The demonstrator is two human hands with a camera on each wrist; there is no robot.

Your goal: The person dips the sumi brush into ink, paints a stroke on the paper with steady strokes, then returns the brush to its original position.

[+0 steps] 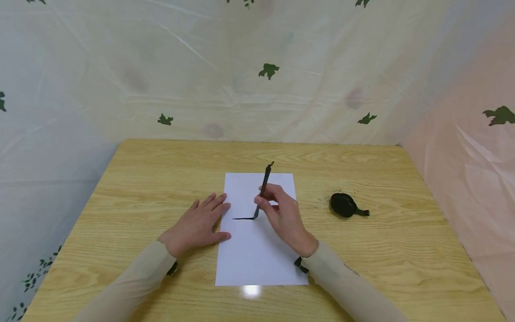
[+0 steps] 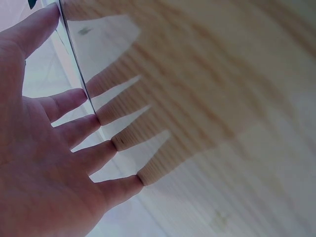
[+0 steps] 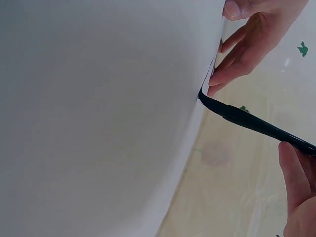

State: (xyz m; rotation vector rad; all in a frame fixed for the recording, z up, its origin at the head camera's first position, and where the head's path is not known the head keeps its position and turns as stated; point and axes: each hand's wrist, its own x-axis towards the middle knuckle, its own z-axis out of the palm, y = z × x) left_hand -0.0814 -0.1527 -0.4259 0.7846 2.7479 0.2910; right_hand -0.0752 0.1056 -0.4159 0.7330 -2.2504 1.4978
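My right hand [image 1: 286,219] pinches a dark writing brush [image 1: 263,185] between thumb and fingers, its handle tilted slightly to the right. The bent black tip [image 3: 202,95] touches a white sheet of paper [image 1: 257,264] at the right end of a thin black stroke [image 1: 242,218]. My left hand [image 1: 199,223] lies with spread, straight fingers across the sheet's left edge, fingertips and thumb on the paper. In the left wrist view the fingertips of this hand [image 2: 59,153] meet the glossy wood surface, which mirrors them.
A black ink dish [image 1: 343,205] with a short handle stands right of the paper, with dark specks around its far side. The wooden table [image 1: 169,165] is bordered by pale hanging sheets [image 1: 193,67] with green leaf shapes at the back and sides.
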